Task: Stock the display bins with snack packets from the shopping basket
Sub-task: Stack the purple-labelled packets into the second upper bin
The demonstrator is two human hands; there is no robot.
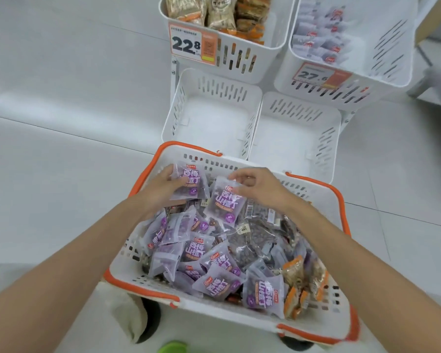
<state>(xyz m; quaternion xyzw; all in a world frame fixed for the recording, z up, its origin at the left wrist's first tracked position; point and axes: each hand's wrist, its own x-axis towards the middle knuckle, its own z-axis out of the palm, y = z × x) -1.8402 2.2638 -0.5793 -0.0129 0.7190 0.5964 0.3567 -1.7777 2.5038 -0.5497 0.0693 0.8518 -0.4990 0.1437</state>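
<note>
A white shopping basket [313, 324] with orange trim sits in front of me, full of several purple snack packets and a few orange ones [297, 284]. My left hand [161, 189] grips one purple packet [191, 182] at the basket's far left. My right hand [257, 187] pinches the top of a second purple packet [225, 202] beside it. Beyond the basket stand two empty white display bins, the left bin [211, 118] and the right bin [298, 138].
Above them, an upper left bin [273, 34] holds brown and orange packets behind a 22.8 price tag [192, 45]. The upper right bin [392, 47] holds purple packets, tagged 27.6. Light floor tiles surround the rack. A green object [173, 349] lies by the bottom edge.
</note>
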